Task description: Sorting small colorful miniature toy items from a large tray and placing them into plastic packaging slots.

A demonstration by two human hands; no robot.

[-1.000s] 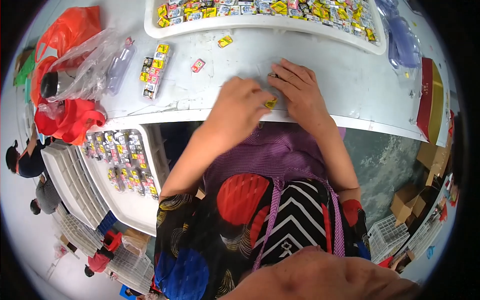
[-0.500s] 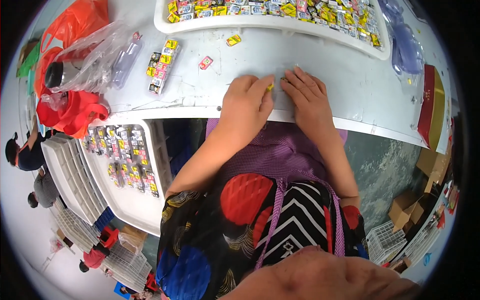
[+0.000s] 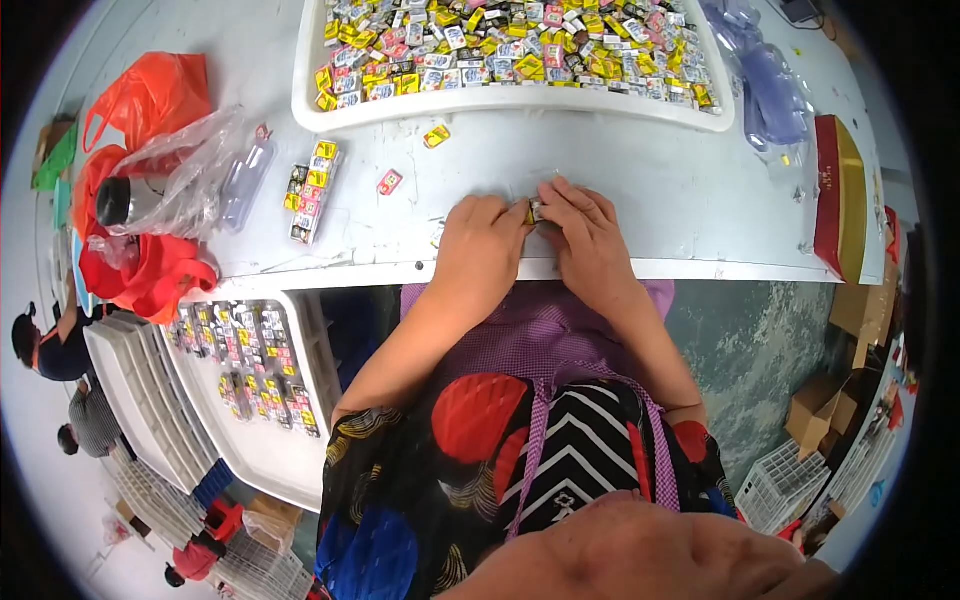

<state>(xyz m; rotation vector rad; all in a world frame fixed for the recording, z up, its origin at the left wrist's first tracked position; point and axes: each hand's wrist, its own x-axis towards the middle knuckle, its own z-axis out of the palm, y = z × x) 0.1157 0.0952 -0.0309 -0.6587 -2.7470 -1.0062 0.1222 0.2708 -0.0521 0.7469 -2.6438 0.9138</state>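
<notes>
My left hand and my right hand meet low over the table near its front edge. Their fingertips close on a tiny box with yellow and dark sides; fingers cover most of it. Whether more boxes lie under the fingers is hidden. To the left of my hands lie a loose pink box and, farther back, a loose yellow box. Beyond these on the left, a narrow clear pack holds rows of the same tiny boxes.
A white tray heaped with tiny boxes stands at the back. Clear plastic trays and a red-gold box are at the right. Plastic bags lie left. Below the table's left side, another white tray holds filled packs.
My hands have drawn together, and the tiny box now shows between both sets of fingertips. The whole view has shifted, showing more of the heaped tray.
</notes>
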